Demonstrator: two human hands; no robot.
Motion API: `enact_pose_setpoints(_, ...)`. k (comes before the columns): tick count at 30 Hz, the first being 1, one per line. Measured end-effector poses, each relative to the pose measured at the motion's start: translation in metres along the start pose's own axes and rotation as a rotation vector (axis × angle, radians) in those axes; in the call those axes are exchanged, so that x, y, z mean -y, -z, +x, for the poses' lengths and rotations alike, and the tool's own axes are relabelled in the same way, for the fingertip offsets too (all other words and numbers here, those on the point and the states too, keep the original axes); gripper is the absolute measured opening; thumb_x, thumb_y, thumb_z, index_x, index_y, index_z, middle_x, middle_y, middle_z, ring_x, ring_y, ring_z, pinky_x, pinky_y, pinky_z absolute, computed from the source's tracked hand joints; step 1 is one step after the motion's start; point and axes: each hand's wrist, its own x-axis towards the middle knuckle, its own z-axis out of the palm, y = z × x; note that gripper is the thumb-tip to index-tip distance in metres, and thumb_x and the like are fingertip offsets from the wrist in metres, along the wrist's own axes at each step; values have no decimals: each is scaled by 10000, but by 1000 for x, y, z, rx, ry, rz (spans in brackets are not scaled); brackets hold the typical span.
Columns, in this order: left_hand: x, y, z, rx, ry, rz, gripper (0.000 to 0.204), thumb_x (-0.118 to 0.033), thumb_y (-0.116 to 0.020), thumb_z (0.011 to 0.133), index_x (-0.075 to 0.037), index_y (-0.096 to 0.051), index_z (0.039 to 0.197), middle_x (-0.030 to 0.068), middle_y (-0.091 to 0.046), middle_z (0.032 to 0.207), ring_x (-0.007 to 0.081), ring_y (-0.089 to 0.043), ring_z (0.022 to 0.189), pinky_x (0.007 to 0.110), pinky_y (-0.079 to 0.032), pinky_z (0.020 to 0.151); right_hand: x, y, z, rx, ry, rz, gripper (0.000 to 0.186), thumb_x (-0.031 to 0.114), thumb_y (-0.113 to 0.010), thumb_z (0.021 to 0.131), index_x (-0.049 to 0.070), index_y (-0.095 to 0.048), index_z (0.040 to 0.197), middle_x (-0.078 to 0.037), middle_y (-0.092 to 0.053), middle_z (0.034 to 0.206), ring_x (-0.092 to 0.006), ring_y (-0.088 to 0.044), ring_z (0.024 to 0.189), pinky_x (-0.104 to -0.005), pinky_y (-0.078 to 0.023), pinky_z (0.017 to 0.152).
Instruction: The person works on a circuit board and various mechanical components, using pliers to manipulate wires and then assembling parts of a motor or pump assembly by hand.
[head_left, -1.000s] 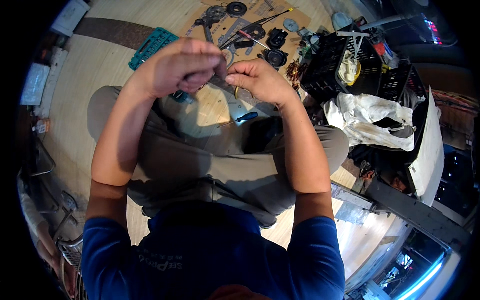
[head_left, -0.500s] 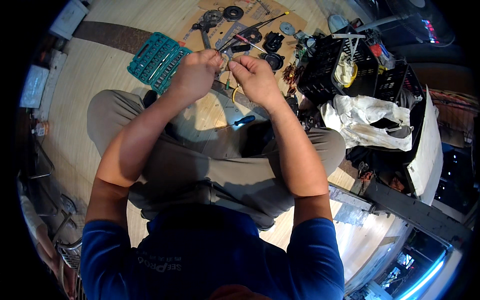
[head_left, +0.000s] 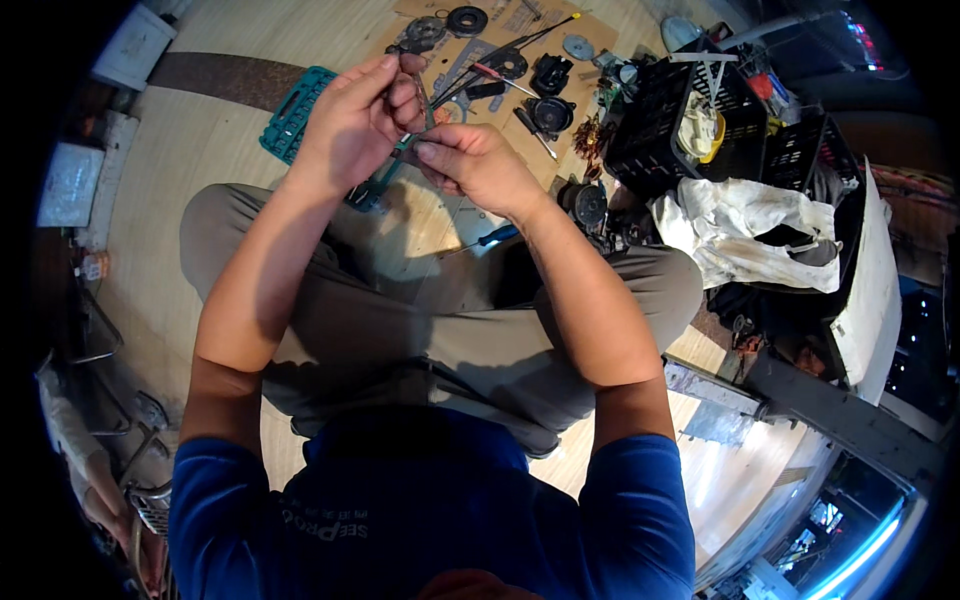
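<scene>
Both of my hands are raised close together over the floor, past my crossed legs. My left hand point(head_left: 352, 120) is turned so that part of its palm shows, with the thumb and curled fingers brought together. My right hand point(head_left: 480, 168) pinches with thumb and forefinger just below and right of the left fingers. A thin dark piece point(head_left: 427, 108) runs between the two hands; its kind is too small to tell. Behind the left hand lies a teal socket-set case point(head_left: 278, 140), partly covered. A blue-handled screwdriver point(head_left: 497, 235) rests on the floor beside my right wrist.
Beyond my hands a cardboard sheet point(head_left: 598, 38) bears dark machine parts, a black cable point(head_left: 520, 45), a red-handled screwdriver point(head_left: 488, 72) and a dark-handled screwdriver point(head_left: 530, 125). To the right stand black crates point(head_left: 640, 135) and a white cloth point(head_left: 735, 240). A copper-coloured wire bundle point(head_left: 593, 140) lies near the crates.
My left hand has moved up and left and turned to show its palm. My right hand has shifted left and slightly down, uncovering the dark-handled screwdriver on the cardboard.
</scene>
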Motion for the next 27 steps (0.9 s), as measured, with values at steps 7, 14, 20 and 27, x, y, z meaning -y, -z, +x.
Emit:
enact_pose_setpoints(7,-17,-1,-5,200,119,-75,245,-194,-393,992,16,-519,984,-55,-350,571,39,-310,456,194,-257,430,2,3,2,25,13,-87,174,147,-582,915,3,-657,978,34,-499,626,-49,-419,549,-192,-342,492)
enact_pose_setpoints(14,-23,6,-7,291,144,-13,226,-216,-446,971,-2,-515,945,-51,-365,561,44,-286,409,197,-227,387,22,6,-6,-57,339,-659,156,152,-640,854,42,-679,958,-63,-682,818,-184,-622,693,-283,-486,648)
enact_pose_setpoints(20,-27,3,-20,247,410,587,231,-216,-512,943,3,-569,899,-8,-473,578,63,-407,488,211,-293,437,38,4,-24,-207,678,-1361,96,152,-642,705,87,-571,706,-69,-573,675,-275,-600,665,-394,-470,565)
enact_pose_setpoints(27,-21,-11,-22,497,367,1253,184,-143,-575,885,17,-598,798,36,-536,612,102,-484,569,277,-406,541,37,6,-26,-226,802,-1399,75,163,-572,695,96,-545,716,-68,-519,646,-278,-591,659,-395,-462,553)
